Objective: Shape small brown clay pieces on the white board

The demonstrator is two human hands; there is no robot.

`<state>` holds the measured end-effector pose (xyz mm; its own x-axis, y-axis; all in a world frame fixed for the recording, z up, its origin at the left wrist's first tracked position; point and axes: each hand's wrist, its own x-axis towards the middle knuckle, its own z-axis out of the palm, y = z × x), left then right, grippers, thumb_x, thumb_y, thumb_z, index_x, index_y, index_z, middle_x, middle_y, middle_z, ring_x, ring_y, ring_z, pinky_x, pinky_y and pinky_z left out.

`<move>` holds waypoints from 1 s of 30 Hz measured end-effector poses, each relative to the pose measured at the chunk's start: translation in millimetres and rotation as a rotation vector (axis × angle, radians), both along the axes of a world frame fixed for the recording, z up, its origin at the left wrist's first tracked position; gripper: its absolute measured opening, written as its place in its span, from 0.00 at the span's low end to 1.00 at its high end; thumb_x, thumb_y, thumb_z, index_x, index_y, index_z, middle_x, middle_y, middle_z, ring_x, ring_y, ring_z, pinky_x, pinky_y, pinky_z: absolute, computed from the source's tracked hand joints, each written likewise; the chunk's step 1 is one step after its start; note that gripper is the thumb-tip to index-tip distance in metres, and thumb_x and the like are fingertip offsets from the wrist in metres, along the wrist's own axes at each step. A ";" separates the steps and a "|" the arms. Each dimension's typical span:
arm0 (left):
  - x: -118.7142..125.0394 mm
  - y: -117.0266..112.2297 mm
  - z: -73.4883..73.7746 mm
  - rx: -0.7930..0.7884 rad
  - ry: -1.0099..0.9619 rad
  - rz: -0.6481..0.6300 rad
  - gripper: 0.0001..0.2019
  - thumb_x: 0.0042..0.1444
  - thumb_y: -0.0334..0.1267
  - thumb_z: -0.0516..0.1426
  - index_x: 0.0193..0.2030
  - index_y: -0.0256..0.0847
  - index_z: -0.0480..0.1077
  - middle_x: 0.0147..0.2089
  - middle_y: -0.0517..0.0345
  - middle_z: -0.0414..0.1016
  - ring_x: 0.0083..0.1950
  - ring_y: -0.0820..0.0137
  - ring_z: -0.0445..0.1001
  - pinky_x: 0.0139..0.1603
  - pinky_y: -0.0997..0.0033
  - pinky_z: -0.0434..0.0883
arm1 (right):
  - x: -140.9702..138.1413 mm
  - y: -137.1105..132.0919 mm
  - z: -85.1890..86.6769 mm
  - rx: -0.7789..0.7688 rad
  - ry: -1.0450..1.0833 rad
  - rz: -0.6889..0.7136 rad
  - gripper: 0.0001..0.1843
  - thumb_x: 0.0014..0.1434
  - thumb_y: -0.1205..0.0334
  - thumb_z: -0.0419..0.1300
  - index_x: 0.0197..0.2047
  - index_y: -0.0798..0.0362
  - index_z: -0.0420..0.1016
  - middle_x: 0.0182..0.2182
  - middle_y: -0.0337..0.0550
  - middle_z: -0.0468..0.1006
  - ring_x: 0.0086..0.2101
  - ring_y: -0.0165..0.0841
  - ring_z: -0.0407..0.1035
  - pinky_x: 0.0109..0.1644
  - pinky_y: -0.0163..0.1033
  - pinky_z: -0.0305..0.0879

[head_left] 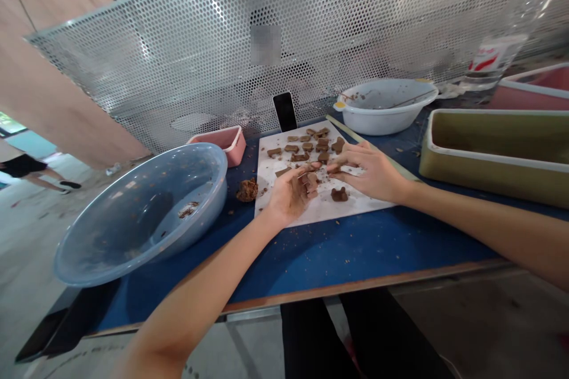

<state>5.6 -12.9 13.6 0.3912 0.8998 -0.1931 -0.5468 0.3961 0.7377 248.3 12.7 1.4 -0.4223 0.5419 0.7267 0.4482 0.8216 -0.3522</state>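
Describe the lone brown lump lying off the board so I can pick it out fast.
Start at the big blue bowl on the blue table. Between its rim and the white board sits the lump. Unlike the flat cut shapes on the board, it is rough, rounded and lies on the bare table.

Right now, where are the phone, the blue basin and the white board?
phone [285, 111], head view, middle of its dark screen.
blue basin [111, 213], head view, bare inner wall.
white board [351, 204], head view, bare near-right corner.
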 end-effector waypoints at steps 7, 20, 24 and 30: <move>-0.5 0.6 0.8 -0.011 -0.012 -0.003 0.10 0.63 0.36 0.63 0.48 0.33 0.82 0.30 0.58 0.70 0.28 0.73 0.66 0.30 0.73 0.64 | 0.3 0.4 1.9 -0.068 -0.050 0.041 0.17 0.82 0.51 0.61 0.41 0.47 0.83 0.35 0.39 0.83 0.35 0.35 0.75 0.53 0.49 0.61; 0.2 -0.7 2.7 -0.013 -0.009 0.001 0.09 0.63 0.35 0.62 0.46 0.33 0.81 0.28 0.60 0.68 0.27 0.73 0.64 0.29 0.73 0.63 | -0.2 2.5 1.2 -0.092 -0.040 0.057 0.16 0.80 0.47 0.64 0.42 0.47 0.84 0.36 0.40 0.84 0.37 0.37 0.77 0.53 0.51 0.60; -0.2 -0.2 0.7 0.010 0.014 0.014 0.09 0.63 0.35 0.62 0.46 0.34 0.82 0.28 0.59 0.68 0.28 0.72 0.65 0.29 0.72 0.63 | -0.6 1.4 0.1 -0.096 -0.008 0.027 0.13 0.78 0.49 0.65 0.43 0.45 0.85 0.35 0.39 0.84 0.36 0.36 0.76 0.54 0.50 0.62; -1.1 1.1 -2.1 0.004 -0.010 0.011 0.10 0.62 0.35 0.63 0.47 0.33 0.81 0.29 0.59 0.69 0.28 0.72 0.65 0.29 0.72 0.63 | 0.4 -1.2 0.2 -0.060 -0.020 0.026 0.11 0.77 0.49 0.68 0.46 0.43 0.88 0.32 0.38 0.81 0.34 0.36 0.74 0.52 0.49 0.64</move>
